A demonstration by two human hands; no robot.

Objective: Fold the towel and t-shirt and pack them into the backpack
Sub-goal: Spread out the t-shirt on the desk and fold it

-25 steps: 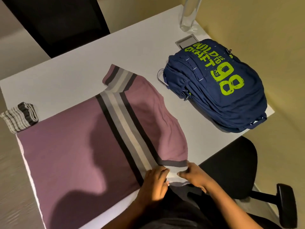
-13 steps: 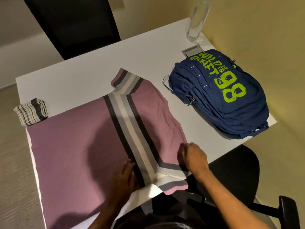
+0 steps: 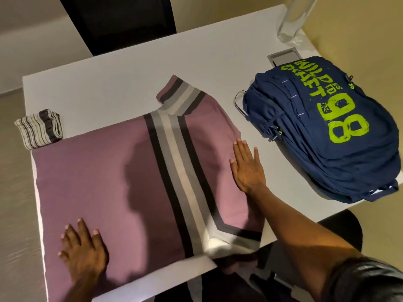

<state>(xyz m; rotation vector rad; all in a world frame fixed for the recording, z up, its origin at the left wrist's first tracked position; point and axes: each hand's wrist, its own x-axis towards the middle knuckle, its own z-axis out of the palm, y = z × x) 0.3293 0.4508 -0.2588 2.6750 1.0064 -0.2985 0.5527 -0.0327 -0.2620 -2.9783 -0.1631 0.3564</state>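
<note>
Head view: left hand (image 3: 84,251) and right hand (image 3: 247,168), both flat with fingers straight and gripping nothing, press the purple t-shirt (image 3: 113,182) spread on the table (image 3: 122,83) beside the backpack (image 3: 327,131), apparently mid-fold; the next move likely calls for pinching an edge and folding it over.

The t-shirt (image 3: 113,182) lies spread on the table (image 3: 122,83) before us, our left hand (image 3: 84,251) on its near part, our right hand (image 3: 247,168) on its right edge. The towel (image 3: 37,129) sits at its far left corner, the backpack (image 3: 327,136) to its right.
</note>
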